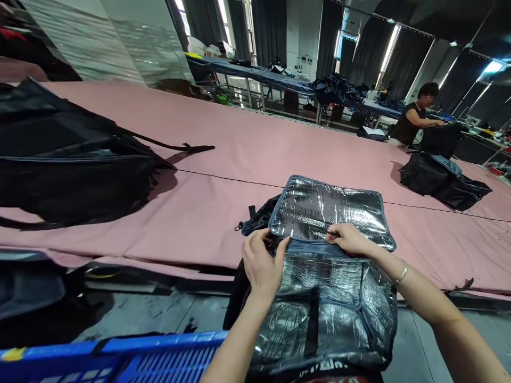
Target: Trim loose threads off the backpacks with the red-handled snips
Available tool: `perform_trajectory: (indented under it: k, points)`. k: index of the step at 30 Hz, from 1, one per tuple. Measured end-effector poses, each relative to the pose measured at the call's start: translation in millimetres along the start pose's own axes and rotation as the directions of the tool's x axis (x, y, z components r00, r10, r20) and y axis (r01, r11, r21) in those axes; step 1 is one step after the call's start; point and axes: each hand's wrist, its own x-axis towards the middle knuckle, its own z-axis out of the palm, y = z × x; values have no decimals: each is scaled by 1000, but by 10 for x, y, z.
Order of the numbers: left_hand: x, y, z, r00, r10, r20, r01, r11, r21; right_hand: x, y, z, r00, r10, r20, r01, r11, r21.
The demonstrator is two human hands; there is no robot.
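Note:
An insulated bag with a shiny silver lining stands open in front of me at the table's edge. Its silver lid flap, bound in dark trim, is folded back onto the table. My left hand grips the bag at the left end of the seam between flap and body, thumb and fingers around the edge. Near the middle of that seam, my right hand is closed in a pinch on a thin dark item; its kind is too small to tell. A bracelet sits on the right wrist.
A pink-covered table runs across the view. Large black bags lie at left, another black bag at right. A blue plastic basket is below left. One person works at the far right.

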Motion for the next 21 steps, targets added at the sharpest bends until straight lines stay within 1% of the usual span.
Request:
perform_trajectory:
  k: [1,2,4,6,7,10,12,14,17,21]
  points:
    - [-2,17,-2,993,117,-21,-116,993,36,18,1,5,1000,0,-1,0,1000,-1]
    - [9,28,-4,975,223,2,-223,973,53,35,-4,11,1000,-1,-3,1,1000,-6]
    - [53,34,3,917,387,101,-392,919,41,72,-20,22,1000,-5,-4,5,1000,-22]
    - [102,24,32,859,483,170,-492,870,16,113,-28,29,1000,-10,-1,10,999,-35]
    - [120,15,54,839,515,174,-526,851,20,134,-26,30,1000,-12,0,12,999,-39]
    - [128,-14,131,789,601,132,-610,790,51,185,5,26,1000,-5,-2,5,999,-44]
    - [110,-25,169,769,628,115,-636,771,38,203,31,19,1000,1,-6,-1,999,-51]
    - [94,-22,188,778,613,139,-619,785,2,212,48,10,1000,2,-7,-3,998,-62]
    - [100,2,192,809,540,233,-546,837,-46,227,58,8,1000,3,-5,-3,997,-83]
    - [133,30,200,806,478,350,-470,875,-114,258,78,41,1000,8,-20,-10,993,-116]
